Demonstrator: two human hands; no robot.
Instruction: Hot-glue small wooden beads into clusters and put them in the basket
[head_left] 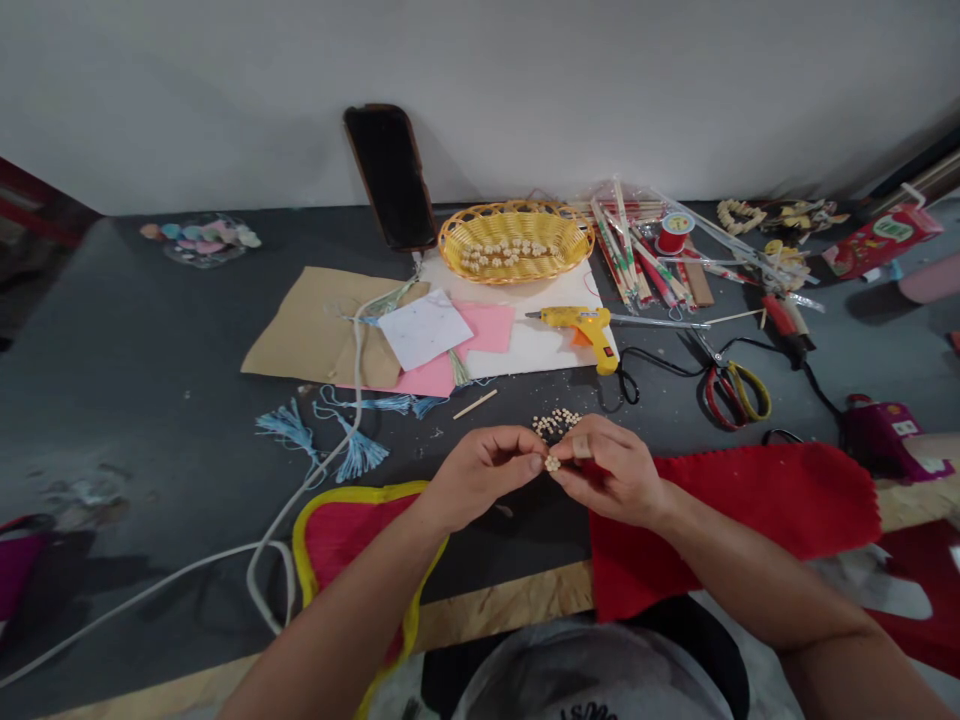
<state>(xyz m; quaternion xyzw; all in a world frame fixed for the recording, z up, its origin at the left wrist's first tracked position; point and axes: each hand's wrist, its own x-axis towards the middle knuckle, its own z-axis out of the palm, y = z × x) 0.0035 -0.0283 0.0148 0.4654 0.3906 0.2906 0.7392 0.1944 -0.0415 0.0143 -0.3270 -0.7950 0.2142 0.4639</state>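
Between my two hands is a small bead flower [553,463], made of pale round beads. My right hand [611,468] pinches it from the right, thumb and fingers closed; a band circles one finger. My left hand [487,470] has thumb and forefinger pressed together close to the flower's left side; what lies between those tips is too small to make out. Just beyond the fingertips is a loose pile of pale beads [556,422]. A yellow woven basket [516,272] farther back holds several similar bead flowers [506,253].
A yellow glue gun [581,325] lies on white paper behind my hands. Scissors [731,390] are to the right, near a red felt piece [765,490]. Blue tassels [360,455] and a white cable [357,370] lie left. A phone [390,178] leans against the wall.
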